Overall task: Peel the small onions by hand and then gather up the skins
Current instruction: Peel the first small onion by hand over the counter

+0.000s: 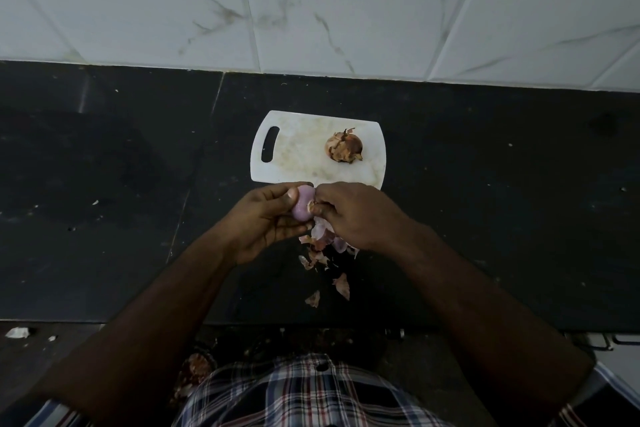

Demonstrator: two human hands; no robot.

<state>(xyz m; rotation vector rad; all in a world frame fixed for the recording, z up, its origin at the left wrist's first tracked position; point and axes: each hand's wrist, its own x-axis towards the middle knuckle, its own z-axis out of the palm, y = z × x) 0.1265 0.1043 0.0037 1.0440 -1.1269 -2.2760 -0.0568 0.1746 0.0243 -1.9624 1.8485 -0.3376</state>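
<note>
While left hand grips peeled onion above counter, fingers curled round it, right hand pinches skin at its tip. Risk: smooth, glossy purple bulb may slip from grip; thin skin may tear short. Papery, curled skins lie on dark counter beneath hands. Unpeeled onion, brown, flaky, sits on white plastic cutting board.

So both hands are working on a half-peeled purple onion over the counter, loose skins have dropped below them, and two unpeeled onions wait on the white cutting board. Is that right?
Not quite: the head view shows only one unpeeled onion on the white cutting board, not two. The rest holds: the left hand and right hand work on the purple onion, with loose skins on the counter below.
</note>
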